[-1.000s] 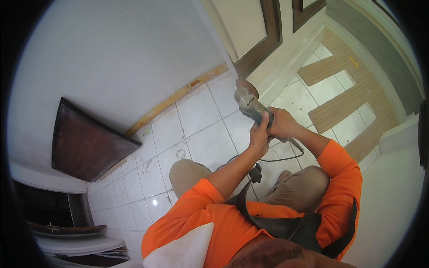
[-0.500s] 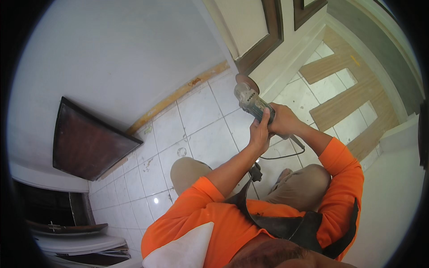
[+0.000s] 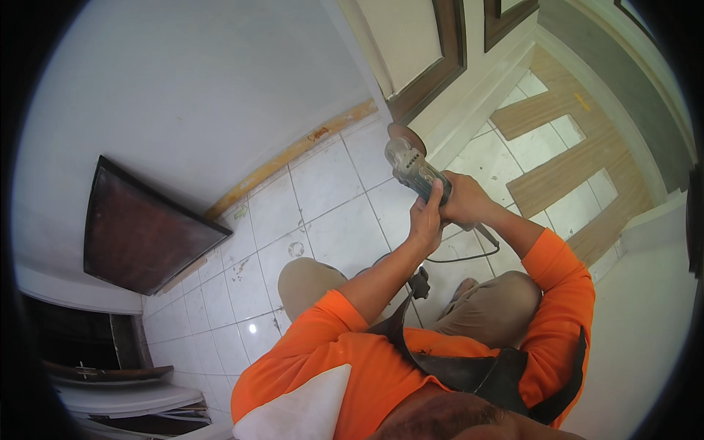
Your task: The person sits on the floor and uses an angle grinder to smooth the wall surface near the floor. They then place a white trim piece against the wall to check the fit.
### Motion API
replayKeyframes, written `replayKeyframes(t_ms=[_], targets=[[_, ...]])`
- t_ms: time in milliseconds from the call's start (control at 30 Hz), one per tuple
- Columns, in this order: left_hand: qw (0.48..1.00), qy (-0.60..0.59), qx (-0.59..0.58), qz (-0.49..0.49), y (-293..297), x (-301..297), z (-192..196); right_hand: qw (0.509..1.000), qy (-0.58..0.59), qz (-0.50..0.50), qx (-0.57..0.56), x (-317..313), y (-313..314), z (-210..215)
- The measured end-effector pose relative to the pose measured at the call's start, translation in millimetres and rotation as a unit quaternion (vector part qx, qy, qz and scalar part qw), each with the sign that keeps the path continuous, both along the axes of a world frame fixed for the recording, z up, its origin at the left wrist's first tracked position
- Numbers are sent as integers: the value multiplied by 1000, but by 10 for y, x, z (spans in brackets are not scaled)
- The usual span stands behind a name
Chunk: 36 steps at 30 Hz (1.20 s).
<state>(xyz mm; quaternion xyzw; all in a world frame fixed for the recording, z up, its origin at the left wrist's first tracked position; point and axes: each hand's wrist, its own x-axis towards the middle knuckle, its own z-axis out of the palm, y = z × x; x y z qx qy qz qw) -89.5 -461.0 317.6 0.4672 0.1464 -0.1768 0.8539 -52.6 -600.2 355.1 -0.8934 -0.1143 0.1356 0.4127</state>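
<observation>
Both my hands are closed around the body of an angle grinder (image 3: 412,166), a dusty grey-green tool with a reddish-brown disc (image 3: 407,137) at its far end. My left hand (image 3: 427,218) wraps the near side of the grip, its thumb lying along the body. My right hand (image 3: 465,196) holds it from the right, partly hidden behind the tool. The disc is close to the lower corner of a dark wooden frame (image 3: 429,92) around a pale panel; I cannot tell whether they touch. A black cord (image 3: 469,258) curves away below the grip.
A dark reddish-brown panel (image 3: 143,227) leans on the white wall (image 3: 198,88) at the left. Wood-look planks (image 3: 561,180) lie over white tiles (image 3: 341,227) at the right. A yellowish strip (image 3: 286,161) runs along the wall's foot. My bent knees flank the cord.
Almost nothing differs. The whole view has shifted very slightly, while both hands keep their hold on the angle grinder in nearly the same place.
</observation>
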Motion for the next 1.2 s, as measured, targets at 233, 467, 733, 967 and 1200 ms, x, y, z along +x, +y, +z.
replayKeyframes(t_ms=[233, 467, 733, 967, 1200], targets=[[1000, -13, 19, 5, 11, -17, 177, 1000, -15, 3, 15, -1, 5, 114], [1000, -25, 14, 10, 15, 1, 315, 1000, -20, -1, 20, -2, 14, 255], [999, -37, 22, 6, 26, 1, 518, 999, -25, -1, 31, -4, 18, 447], [998, -53, 28, 2, 46, 3, 562, 998, -48, -2, 50, -11, 25, 415], [998, -49, 33, 0, 44, -18, 628, 998, -26, -8, 55, -22, 34, 472]])
